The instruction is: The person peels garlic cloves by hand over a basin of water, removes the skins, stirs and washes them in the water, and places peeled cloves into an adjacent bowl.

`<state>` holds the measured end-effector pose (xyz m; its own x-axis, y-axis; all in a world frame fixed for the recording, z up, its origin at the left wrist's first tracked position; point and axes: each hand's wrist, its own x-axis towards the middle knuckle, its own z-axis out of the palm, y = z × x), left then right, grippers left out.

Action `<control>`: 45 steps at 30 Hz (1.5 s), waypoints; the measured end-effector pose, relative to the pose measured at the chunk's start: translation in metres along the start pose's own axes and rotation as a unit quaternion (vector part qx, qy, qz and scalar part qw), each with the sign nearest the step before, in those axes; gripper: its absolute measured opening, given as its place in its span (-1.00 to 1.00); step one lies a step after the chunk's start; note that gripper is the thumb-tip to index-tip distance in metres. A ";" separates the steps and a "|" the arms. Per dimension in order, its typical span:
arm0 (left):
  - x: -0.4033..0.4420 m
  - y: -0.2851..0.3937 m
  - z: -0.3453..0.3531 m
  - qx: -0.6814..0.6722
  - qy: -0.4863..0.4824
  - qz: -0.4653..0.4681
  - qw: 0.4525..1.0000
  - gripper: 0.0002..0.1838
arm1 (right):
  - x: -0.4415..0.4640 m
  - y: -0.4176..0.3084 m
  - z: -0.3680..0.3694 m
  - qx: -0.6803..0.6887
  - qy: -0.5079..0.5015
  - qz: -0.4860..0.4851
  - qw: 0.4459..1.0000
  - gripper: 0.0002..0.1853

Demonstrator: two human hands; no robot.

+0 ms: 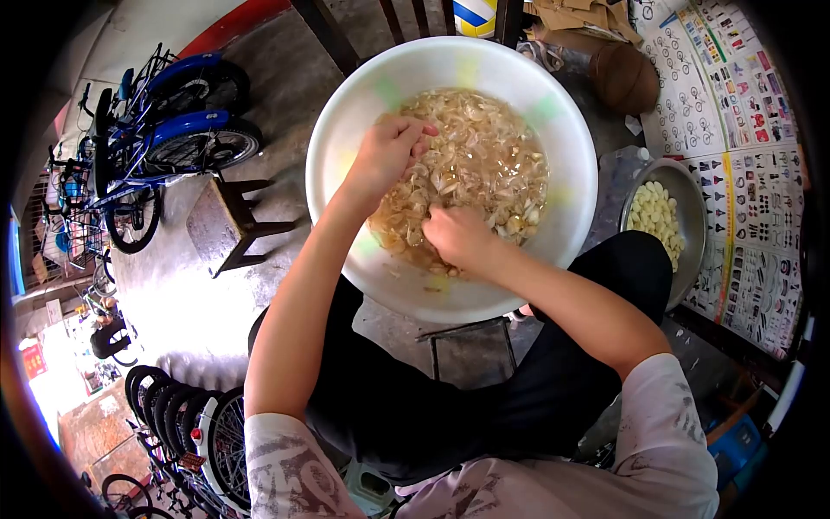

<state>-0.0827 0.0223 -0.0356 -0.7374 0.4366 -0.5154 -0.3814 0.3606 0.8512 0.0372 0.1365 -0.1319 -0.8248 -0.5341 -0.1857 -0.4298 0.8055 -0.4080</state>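
Note:
A large white plastic basin (571, 173) sits in front of my knees. Water with many garlic cloves and loose papery garlic skins (484, 156) fills its bottom. My left hand (391, 157) is over the left side of the water, its fingers curled inward; whether something is in them is hidden. Lower in the basin, my right hand (456, 235) reaches into the floating skins. Its knuckles point down and its fingertips are hidden by the wet skins. To the right, a metal bowl (692, 216) holds peeled garlic cloves (654, 212).
A small wooden stool (216, 221) stands left of the basin, with blue bicycles (186, 130) beyond. Dark wooden bars (324, 35) and a ball (475, 16) are behind the basin. A brown round object (624, 78) lies near the printed sheets (735, 173) at right. Several tyres (169, 402) stand at lower left.

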 end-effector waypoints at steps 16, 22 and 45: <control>-0.006 -0.006 -0.025 0.128 0.139 0.069 0.980 -0.69 | 0.007 0.045 -0.093 0.668 0.103 0.163 0.719 -0.74; -0.015 -0.006 -0.005 0.120 0.126 0.177 0.969 -0.64 | 0.006 0.043 -0.101 0.752 0.190 0.144 0.615 -0.67; -0.017 0.004 0.000 0.226 0.083 0.351 0.905 -0.78 | -0.009 0.055 -0.127 0.168 0.431 -0.087 0.882 -0.79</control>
<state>-0.0715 0.0161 -0.0238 -0.7973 0.5725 0.1913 0.4534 0.3587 0.8160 -0.0260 0.2178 -0.0390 -0.7922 -0.1320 0.5958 -0.5642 0.5306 -0.6326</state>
